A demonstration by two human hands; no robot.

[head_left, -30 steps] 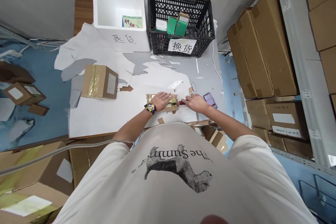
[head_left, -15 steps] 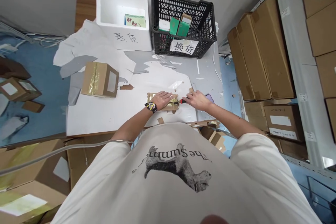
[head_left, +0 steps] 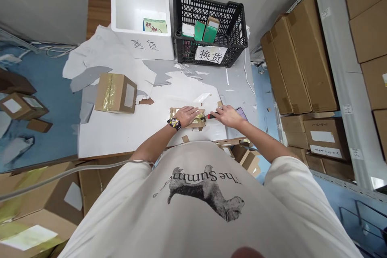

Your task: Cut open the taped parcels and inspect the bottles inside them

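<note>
A: Where does the package lie, and how is your left hand placed on it?

B: The flat, taped cardboard package lies at the centre of the frame, on the white-covered table. Your left hand rests palm down across it, fingers extended and close together, pointing toward the right; a dark watch with yellow marks circles your wrist.

A: And your right hand?

B: Your right hand, just right of centre, has its fingers curled around a red-and-black tool, whose tip reaches the package's right-hand part. You cannot tell here how deep the tip sits, nor how each finger grips. A phone lies partly hidden behind that hand.

A: What surrounds your work?

B: Left of centre stands a taped carton with a pale label on its right face. At upper centre, a white foam box, holding a green printed sheet, adjoins a black crate containing green boxes. Tall cartons line the shelving at the upper right of the frame.
</note>
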